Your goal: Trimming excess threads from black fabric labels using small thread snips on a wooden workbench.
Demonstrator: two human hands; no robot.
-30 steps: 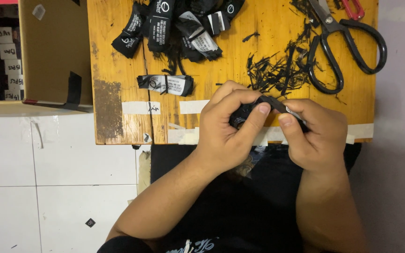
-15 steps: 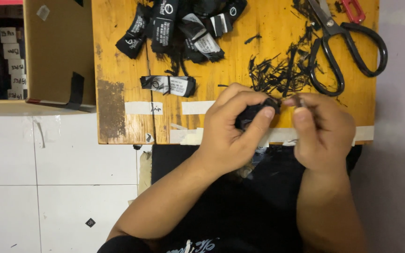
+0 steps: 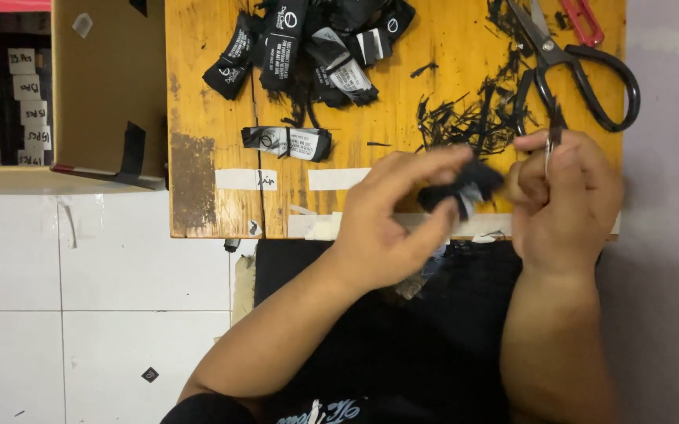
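My left hand [image 3: 390, 216] pinches a small folded black fabric label [image 3: 461, 191] over the front edge of a wooden board [image 3: 198, 118]. My right hand [image 3: 563, 200] is closed around a small metal tool, likely thread snips [image 3: 551, 145], whose tip pokes up above the fingers, just right of the label. A heap of black thread scraps [image 3: 473, 118] lies on the board right behind both hands.
A pile of black labels [image 3: 308, 39] sits at the board's far middle, one single label [image 3: 288, 143] nearer. Large black scissors [image 3: 571, 67] and a red handle [image 3: 583, 20] lie far right. A cardboard box [image 3: 104, 86] stands at left. White tiled floor lies below.
My hands have drawn slightly apart. The right hand moved right and lifted the metal tool off the label, while the left hand keeps the label pinched.
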